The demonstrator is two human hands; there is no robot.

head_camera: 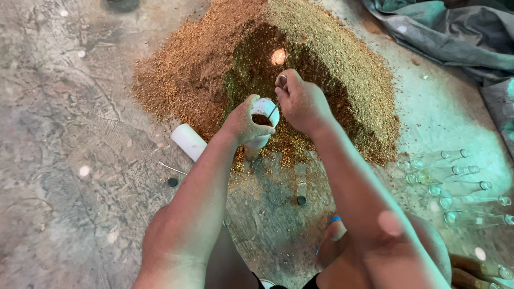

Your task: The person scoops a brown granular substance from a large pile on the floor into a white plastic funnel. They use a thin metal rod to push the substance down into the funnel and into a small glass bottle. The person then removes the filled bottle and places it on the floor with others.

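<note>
While the left hand is wrapping its grip around a white funnel, the right hand is pinching a thin rod into it.

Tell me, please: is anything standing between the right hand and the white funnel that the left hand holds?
Nothing visible blocks it. The right hand is just above the white funnel, pushing a thin rod down into the brown material inside. The left hand grips the funnel's side, leaving its mouth open.
</note>
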